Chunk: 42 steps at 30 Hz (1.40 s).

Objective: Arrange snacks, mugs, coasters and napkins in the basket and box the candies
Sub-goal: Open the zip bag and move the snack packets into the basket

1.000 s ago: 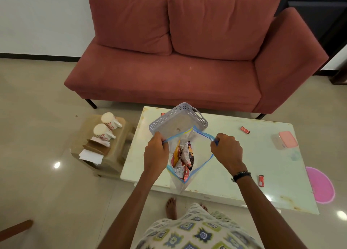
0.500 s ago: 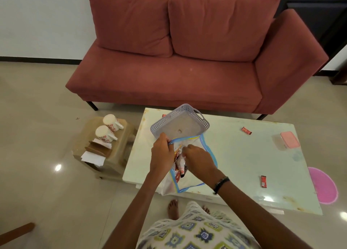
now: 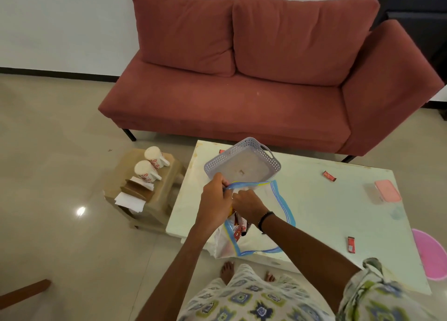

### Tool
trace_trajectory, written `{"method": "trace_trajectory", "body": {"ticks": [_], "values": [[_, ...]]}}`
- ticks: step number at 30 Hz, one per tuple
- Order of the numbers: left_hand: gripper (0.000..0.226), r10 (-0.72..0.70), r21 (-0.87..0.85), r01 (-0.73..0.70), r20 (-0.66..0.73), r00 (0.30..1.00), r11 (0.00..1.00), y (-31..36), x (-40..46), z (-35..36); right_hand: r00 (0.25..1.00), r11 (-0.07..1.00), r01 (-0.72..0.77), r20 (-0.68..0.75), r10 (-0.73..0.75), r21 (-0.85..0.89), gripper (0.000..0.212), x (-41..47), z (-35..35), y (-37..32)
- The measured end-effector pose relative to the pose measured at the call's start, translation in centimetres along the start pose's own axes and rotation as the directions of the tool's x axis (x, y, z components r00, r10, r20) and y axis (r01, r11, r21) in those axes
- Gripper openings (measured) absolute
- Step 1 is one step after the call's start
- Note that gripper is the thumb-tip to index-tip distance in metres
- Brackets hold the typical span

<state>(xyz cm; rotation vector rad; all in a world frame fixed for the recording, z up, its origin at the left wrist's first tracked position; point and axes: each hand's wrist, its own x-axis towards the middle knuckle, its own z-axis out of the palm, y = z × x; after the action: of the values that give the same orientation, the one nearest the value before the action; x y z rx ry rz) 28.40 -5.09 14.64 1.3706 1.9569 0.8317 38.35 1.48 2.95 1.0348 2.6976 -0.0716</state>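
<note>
Snacks [image 3: 238, 227] sit inside a zip bag [image 3: 278, 207] at the counter's [image 3: 326, 212] 7 o'clock edge, basket [image 3: 243, 161] at 12 o'clock from it. Left hand [image 3: 214, 201] pinches the bag rim shut-fingered; right hand [image 3: 248, 205] reaches inside, its closure hidden. Best practice: keep the mouth wide, lift packets upward.

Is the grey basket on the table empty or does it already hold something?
Empty of task items: the basket shows its bare floor, with only a tiny speck.

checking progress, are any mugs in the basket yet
No, the basket holds no mugs; both mugs lie on the side stool.
</note>
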Motion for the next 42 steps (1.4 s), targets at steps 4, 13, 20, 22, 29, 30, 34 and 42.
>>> {"method": "trace_trajectory", "body": {"ticks": [4, 13, 20, 22, 29, 30, 34, 42], "values": [[0.009, -0.02, -0.009, 0.02, -0.013, 1.0, 1.0, -0.5, 0.7, -0.8, 0.999, 0.999, 0.052, -0.008, -0.052, -0.008, 0.041, 0.5, -1.7, -0.6], [0.012, -0.232, -0.127, 0.222, -0.07, 0.97, 0.967, -3.6, 4.0, -0.6, 1.0, 0.988, -0.022, -0.013, 0.02, -0.156, 0.036, 0.2, -6.0, -0.1], [0.008, -0.315, -0.251, 0.274, -0.138, 0.939, 0.928, -3.5, 7.8, 0.0, 0.947, 0.973, -0.229, -0.221, 0.233, 0.044, 0.012, -0.4, -11.6, 2.9], [0.008, -0.337, -0.287, 0.285, -0.15, 0.93, 0.915, -3.0, 8.9, 0.3, 0.932, 0.957, -0.269, -0.223, 0.286, 0.107, 0.022, -0.2, -12.7, 4.0], [0.006, -0.45, -0.47, 0.305, -0.233, 0.862, 0.828, -1.3, 13.6, 1.1, 0.74, 0.824, -0.405, -0.388, 0.55, 0.396, 0.021, 2.4, -16.6, 9.8], [0.006, -0.462, -0.49, 0.301, -0.248, 0.851, 0.818, -1.2, 14.3, 1.3, 0.712, 0.798, -0.402, -0.395, 0.58, 0.449, 0.024, 2.6, -17.3, 10.9], [0.004, -0.501, -0.515, 0.302, -0.305, 0.81, 0.802, -0.7, 16.7, 2.7, 0.6, 0.718, -0.362, -0.441, 0.668, 0.595, 0.016, 3.6, -19.8, 15.7], [0.007, -0.545, -0.526, 0.312, -0.375, 0.75, 0.791, -1.6, 22.1, 8.1, 0.691, 0.676, -0.532, -0.2, 0.695, 0.51, 0.027, 10.7, -12.8, 23.3]]}}
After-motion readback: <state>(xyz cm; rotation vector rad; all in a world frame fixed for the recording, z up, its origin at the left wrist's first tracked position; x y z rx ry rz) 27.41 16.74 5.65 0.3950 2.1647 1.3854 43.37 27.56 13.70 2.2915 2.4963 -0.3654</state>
